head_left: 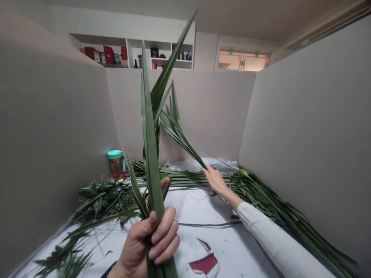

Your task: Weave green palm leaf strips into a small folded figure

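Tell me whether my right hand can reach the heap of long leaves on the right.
Probably yes: the heap lies close beside the right hand and nothing visible blocks it, but that hand grips a leaf spray, which may hinder grasping.

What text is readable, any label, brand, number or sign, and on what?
None legible.
Red boxes on the shelf: any print too small to read.
Dark box: same, too small.
Teal-lidded jug: no readable text.
Green leaves: no lettering visible.
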### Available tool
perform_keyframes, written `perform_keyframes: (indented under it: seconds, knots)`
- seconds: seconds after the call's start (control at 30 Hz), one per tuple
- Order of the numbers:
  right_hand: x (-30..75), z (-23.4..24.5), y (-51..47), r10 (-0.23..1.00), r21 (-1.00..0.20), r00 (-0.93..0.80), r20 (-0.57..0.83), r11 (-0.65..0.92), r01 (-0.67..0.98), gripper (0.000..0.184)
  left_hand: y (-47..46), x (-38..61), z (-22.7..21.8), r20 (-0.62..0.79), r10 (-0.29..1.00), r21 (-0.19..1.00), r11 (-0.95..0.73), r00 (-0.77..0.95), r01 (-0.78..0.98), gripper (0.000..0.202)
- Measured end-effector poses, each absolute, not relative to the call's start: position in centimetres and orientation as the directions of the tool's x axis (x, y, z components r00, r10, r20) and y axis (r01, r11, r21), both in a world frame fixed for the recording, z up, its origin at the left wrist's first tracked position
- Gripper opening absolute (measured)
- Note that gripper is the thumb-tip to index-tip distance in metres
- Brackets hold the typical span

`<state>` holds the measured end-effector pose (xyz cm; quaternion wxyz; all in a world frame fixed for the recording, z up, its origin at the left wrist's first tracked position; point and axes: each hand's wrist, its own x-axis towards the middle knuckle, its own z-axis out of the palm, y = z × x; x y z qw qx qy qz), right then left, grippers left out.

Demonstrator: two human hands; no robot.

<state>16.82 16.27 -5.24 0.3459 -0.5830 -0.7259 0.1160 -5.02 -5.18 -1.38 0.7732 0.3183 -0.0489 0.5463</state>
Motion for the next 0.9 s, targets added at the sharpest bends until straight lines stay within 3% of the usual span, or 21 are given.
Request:
perform_keyframes:
  seconds: [0.33,0.6,0.77,0.9]
  knots:
    - [16.9,-5.0,17.3,0.945,-0.413,-0.091,0.315,0.223,0.883,0.029,-4.9,-5.9,-1.7,0.525,0.765,0.336,0.217,0.374,-0.916,0.040]
    - [14.9,-4.4,15.2,0.924,-0.268,-0.253,0.286,0.331,0.905,0.029,-4.5,-5.6,-1.7,0.295,0.867,0.436,0.251,0.401,-0.864,0.026]
    - [13.7,-4.0,15.3,0.918,-0.136,-0.296,0.263,0.339,0.931,0.029,-4.4,-5.0,-2.0,0.246,0.867,0.465,0.286,0.433,-0.838,0.033]
    - [14.1,-4.1,16.3,0.917,-0.013,-0.315,0.244,0.328,0.944,0.030,-4.4,-4.9,-2.1,0.242,0.868,0.471,0.286,0.434,-0.835,0.018]
